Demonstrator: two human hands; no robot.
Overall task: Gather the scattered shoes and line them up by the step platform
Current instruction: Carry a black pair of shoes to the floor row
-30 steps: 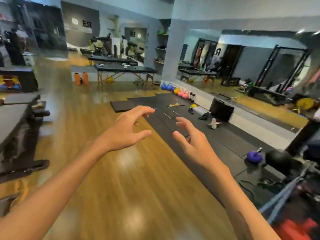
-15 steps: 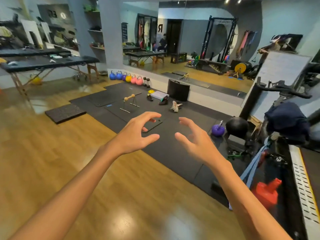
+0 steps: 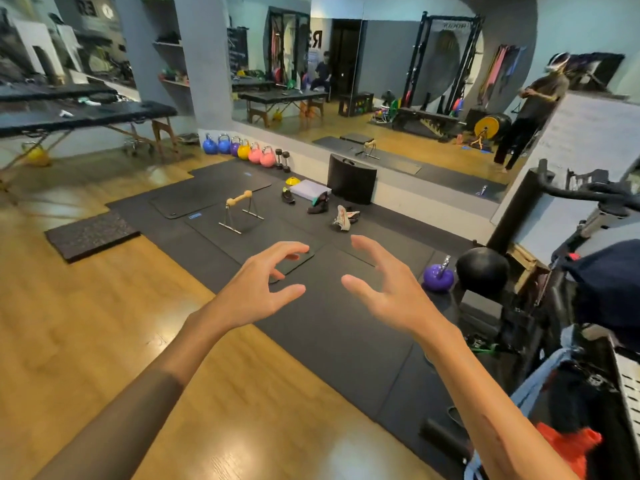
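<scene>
Three shoes lie on the black floor mats ahead of me: a white shoe (image 3: 343, 218) tipped on its side, a black shoe (image 3: 319, 205) with a green lining, and a smaller dark shoe (image 3: 287, 196) further left. Just behind them rests a flat pale grey step platform (image 3: 309, 188) near the mirror wall. My left hand (image 3: 260, 287) and my right hand (image 3: 388, 285) are held out in front of me, fingers spread and curled, both holding nothing and well short of the shoes.
A parallette bar (image 3: 239, 211) stands left of the shoes. Coloured kettlebells (image 3: 242, 149) line the wall, and a black pad (image 3: 351, 183) leans on it. A purple kettlebell (image 3: 438, 277), a black ball (image 3: 481, 268) and an exercise bike (image 3: 588, 306) crowd the right. Massage tables (image 3: 86, 116) stand at the left.
My view has swung right and moved closer to the mats, so the shoes and platform appear larger and nearer. Both hands stay raised and open in much the same pose.
</scene>
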